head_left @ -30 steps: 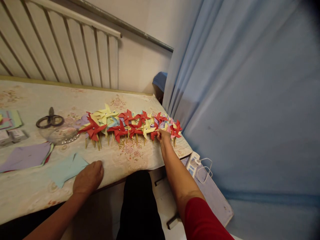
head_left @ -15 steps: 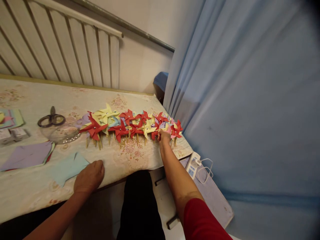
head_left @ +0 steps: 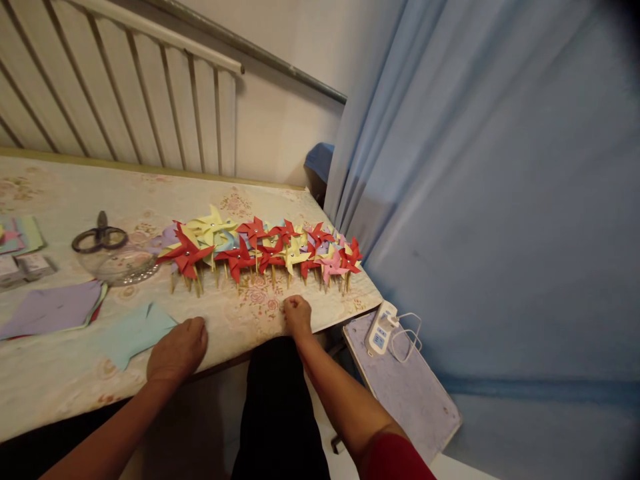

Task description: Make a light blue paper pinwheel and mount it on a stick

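A crowded row of red, yellow and pink paper pinwheels (head_left: 293, 257) on thin tan sticks stands upright on a pale, flower-patterned counter (head_left: 235, 337). In front, the bare right hand (head_left: 297, 315) is near the counter's front edge, forearm angled forward, fingers curled in; whether they hold anything cannot be told. Well apart, the left hand (head_left: 178, 348) lies knuckles up, loosely curled, against a light-blue slit paper sheet (head_left: 135, 333), its fingertips hidden. Farther back lie dark-handled scissors (head_left: 101, 238).
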`<control>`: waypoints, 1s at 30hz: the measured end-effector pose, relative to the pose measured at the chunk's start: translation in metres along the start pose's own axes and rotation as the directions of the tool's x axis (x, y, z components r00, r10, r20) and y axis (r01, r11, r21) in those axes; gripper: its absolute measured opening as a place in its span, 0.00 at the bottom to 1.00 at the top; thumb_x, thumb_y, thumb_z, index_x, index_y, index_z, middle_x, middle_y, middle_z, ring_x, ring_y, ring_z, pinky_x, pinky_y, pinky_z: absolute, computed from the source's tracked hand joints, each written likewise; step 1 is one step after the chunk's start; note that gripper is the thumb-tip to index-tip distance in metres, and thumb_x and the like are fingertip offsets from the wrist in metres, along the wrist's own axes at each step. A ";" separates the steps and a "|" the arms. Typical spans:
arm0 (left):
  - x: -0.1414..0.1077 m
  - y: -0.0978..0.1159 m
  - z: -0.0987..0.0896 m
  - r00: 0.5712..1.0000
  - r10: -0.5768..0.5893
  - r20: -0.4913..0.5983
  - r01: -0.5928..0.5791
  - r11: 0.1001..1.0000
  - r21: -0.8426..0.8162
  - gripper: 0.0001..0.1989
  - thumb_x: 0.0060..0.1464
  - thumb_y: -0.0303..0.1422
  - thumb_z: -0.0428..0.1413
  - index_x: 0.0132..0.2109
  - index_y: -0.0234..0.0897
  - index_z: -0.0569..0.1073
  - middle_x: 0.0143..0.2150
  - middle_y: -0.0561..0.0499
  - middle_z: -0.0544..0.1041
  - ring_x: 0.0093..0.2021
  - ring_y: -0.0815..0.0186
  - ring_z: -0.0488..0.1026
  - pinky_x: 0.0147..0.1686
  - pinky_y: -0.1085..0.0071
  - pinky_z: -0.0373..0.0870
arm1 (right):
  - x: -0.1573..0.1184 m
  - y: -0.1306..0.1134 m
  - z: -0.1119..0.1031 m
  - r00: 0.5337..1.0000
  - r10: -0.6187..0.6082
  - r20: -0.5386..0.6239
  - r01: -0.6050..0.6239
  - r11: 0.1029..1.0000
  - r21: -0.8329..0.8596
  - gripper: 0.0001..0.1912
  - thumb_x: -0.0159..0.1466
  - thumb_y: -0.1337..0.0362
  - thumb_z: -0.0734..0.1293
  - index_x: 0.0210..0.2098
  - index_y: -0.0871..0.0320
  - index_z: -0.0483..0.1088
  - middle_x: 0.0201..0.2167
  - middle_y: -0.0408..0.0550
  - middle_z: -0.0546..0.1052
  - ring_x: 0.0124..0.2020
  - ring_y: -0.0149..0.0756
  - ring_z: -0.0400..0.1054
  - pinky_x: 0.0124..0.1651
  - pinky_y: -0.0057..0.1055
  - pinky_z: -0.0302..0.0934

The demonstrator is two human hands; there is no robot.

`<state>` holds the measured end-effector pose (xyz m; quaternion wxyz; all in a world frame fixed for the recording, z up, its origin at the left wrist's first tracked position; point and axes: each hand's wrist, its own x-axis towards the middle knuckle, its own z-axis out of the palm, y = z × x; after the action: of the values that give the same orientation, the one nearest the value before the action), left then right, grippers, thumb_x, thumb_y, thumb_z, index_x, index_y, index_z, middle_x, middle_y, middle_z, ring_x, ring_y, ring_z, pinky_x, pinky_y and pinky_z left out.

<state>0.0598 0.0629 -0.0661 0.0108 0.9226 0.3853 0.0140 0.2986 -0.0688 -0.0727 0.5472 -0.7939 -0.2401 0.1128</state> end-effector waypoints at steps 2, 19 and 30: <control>0.000 0.000 -0.001 1.000 0.000 0.004 0.000 1.000 0.001 0.20 0.69 0.34 0.36 0.44 0.34 0.72 0.42 0.39 0.79 0.43 0.52 0.77 0.37 0.61 0.63 | -0.013 0.005 0.007 0.996 -0.078 0.047 0.083 0.991 -0.103 0.10 0.60 0.70 0.63 0.23 0.55 0.69 0.20 0.39 0.72 0.25 0.32 0.66 0.32 0.25 0.59; 0.003 -0.002 0.004 1.000 -0.007 -0.017 0.006 0.998 -0.058 0.21 0.69 0.35 0.36 0.44 0.34 0.73 0.43 0.37 0.79 0.43 0.52 0.77 0.37 0.60 0.63 | -0.022 0.014 0.017 0.920 -0.317 0.230 0.392 0.771 -0.502 0.10 0.66 0.71 0.63 0.32 0.55 0.73 0.33 0.46 0.80 0.35 0.35 0.70 0.39 0.27 0.57; -0.007 0.006 0.001 0.997 -0.036 -0.061 0.028 0.991 -0.132 0.19 0.67 0.29 0.38 0.47 0.29 0.74 0.43 0.35 0.78 0.44 0.52 0.76 0.42 0.59 0.67 | -0.028 0.011 0.020 0.853 -0.382 0.357 0.520 0.687 -0.508 0.12 0.67 0.72 0.61 0.31 0.56 0.74 0.33 0.47 0.78 0.35 0.34 0.70 0.39 0.27 0.55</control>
<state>0.0587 0.0538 -0.0670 0.0593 0.9127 0.3986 0.0680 0.2687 -0.0694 -0.0933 0.2544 -0.8206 -0.5114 -0.0179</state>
